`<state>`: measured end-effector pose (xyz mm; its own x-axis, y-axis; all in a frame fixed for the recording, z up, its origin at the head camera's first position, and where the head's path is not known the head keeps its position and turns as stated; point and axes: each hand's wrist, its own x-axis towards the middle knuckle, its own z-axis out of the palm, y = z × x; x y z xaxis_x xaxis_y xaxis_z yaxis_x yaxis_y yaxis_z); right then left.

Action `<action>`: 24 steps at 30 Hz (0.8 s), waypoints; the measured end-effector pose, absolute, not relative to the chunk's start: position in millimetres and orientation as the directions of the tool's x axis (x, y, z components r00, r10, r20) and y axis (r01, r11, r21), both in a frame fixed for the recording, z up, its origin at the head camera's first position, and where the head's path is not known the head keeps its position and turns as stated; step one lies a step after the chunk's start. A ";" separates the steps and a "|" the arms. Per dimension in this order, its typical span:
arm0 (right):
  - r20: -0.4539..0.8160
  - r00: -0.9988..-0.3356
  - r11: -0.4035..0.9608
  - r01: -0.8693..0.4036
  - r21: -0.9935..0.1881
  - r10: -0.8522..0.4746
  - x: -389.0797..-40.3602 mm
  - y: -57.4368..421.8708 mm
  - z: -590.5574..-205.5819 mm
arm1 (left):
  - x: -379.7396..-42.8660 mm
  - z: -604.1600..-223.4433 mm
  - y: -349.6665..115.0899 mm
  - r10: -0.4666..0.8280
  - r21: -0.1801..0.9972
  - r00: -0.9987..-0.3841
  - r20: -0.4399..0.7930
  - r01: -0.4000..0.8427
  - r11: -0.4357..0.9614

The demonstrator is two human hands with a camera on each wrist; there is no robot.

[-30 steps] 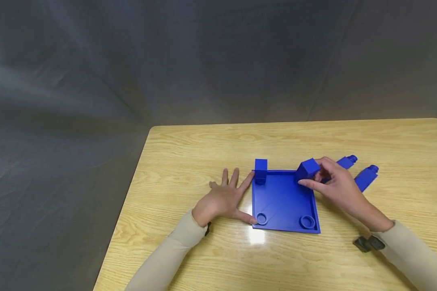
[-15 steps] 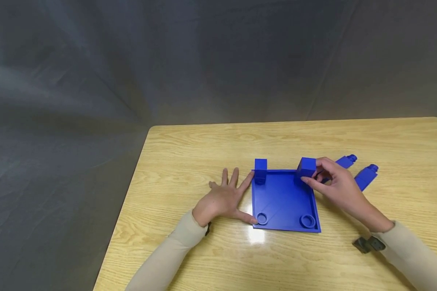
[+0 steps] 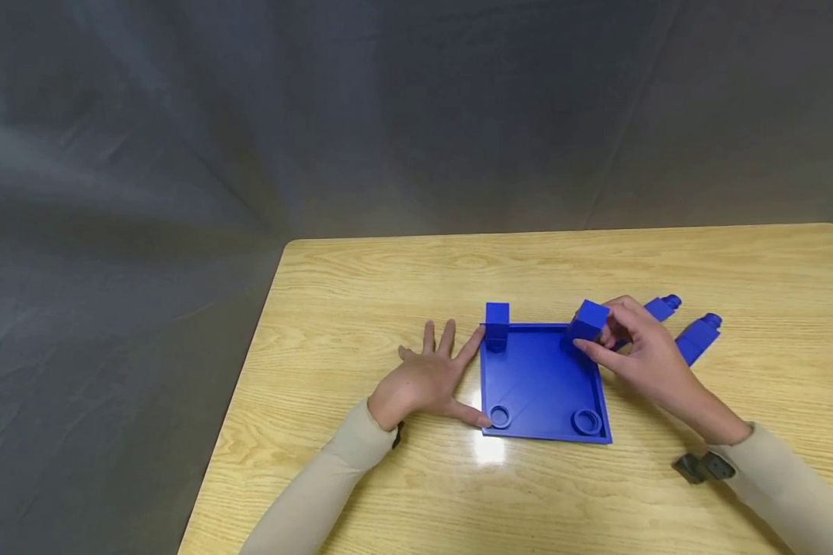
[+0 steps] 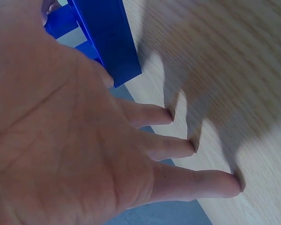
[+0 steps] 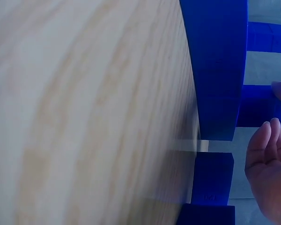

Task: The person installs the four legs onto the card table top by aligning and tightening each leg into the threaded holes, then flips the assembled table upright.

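A square blue tabletop panel with a raised rim lies flat on the table. My left hand is spread along its left side, thumb at the near corner and index fingertip at the far one; in the left wrist view the other fingertips touch the wood. Between thumb and fingers my right hand pinches a square blue leg, upright at the panel's far right corner. Its lower end is hidden. Another blue leg stands in the far left corner. Round sockets show in both near corners.
Two loose blue legs with threaded ends lie right of the panel: one leg partly behind my right hand, the other leg beside it. The wooden table ends at a dark grey curtain.
The pinched leg has turned about its upright axis, first squaring up with the panel, then angled again. My right fingers shifted slightly with it. My left hand and the panel look nearly still.
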<state>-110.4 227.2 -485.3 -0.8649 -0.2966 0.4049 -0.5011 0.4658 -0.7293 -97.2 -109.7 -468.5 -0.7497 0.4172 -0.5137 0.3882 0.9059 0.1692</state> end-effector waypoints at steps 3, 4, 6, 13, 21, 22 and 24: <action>0.409 -0.863 0.475 -0.504 -0.721 -0.296 -110.7 227.5 -485.7 | -98.1 -471.6 -110.7 0.418 0.168 -0.751 -0.511 0.389 0.906; 0.409 -0.863 0.476 -0.504 -0.720 -0.296 -110.8 227.6 -486.0 | -98.5 -472.0 -110.9 0.419 0.168 -0.751 -0.511 0.391 0.905; 0.407 -0.863 0.479 -0.504 -0.719 -0.298 -110.8 227.7 -486.7 | -98.0 -470.1 -110.7 0.420 0.166 -0.749 -0.513 0.393 0.904; 0.387 -0.875 0.481 -0.484 -0.731 -0.292 -111.6 228.6 -487.4 | -95.3 -458.8 -108.3 0.417 0.160 -0.748 -0.516 0.394 0.905; 0.359 -0.890 0.516 -0.455 -0.725 -0.281 -110.8 229.2 -486.8 | -94.3 -454.8 -108.4 0.419 0.168 -0.745 -0.519 0.391 0.905; 0.365 -0.888 0.522 -0.459 -0.719 -0.279 -110.9 228.9 -486.8 | -94.2 -454.3 -108.4 0.418 0.168 -0.745 -0.520 0.390 0.905; 0.379 -0.882 0.525 -0.471 -0.709 -0.279 -111.4 228.1 -486.6 | -94.1 -454.1 -108.4 0.417 0.171 -0.744 -0.522 0.388 0.906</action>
<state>-111.4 228.1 -486.6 -0.8823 -0.2789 0.3793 -0.4708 0.5250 -0.7090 -94.1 -108.4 -454.1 -0.7442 0.4168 -0.5220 0.3877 0.9059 0.1705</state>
